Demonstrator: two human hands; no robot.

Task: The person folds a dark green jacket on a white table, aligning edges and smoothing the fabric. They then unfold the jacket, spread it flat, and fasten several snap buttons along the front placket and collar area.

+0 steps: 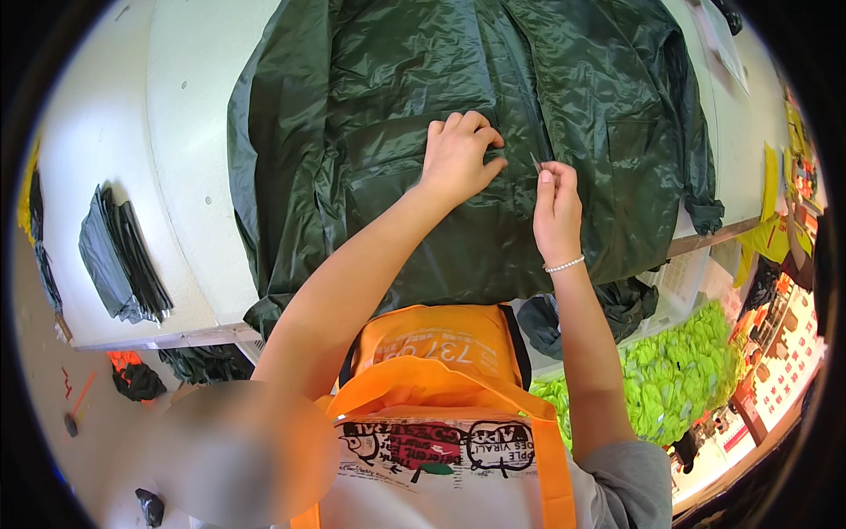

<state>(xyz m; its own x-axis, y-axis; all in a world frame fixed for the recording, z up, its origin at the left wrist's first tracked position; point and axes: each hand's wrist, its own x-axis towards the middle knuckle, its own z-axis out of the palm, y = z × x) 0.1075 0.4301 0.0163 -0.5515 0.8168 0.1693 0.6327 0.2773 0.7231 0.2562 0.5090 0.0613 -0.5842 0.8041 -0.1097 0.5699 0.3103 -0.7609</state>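
A shiny dark green jacket (397, 70) lies spread on the white table, its front opening running down near the middle. Over a pocket flap left of that opening rests my left hand (460, 159). Its fingers are bent, the thumb stands apart, and I see nothing held in it. My right hand (557, 207) is beside the front opening, thumb and fingers closed on a small pointed metal tool (536, 163). Only the tool's thin tip shows; the rest is hidden in the grip, so its exact kind is unclear.
A folded stack of dark garments (123, 256) lies on the white table (189, 115) at left. Bright yellow-green items (674, 375) are heaped below the table's edge at right, near dark bundled cloth (626, 304). A person in yellow (775, 238) is at the far right.
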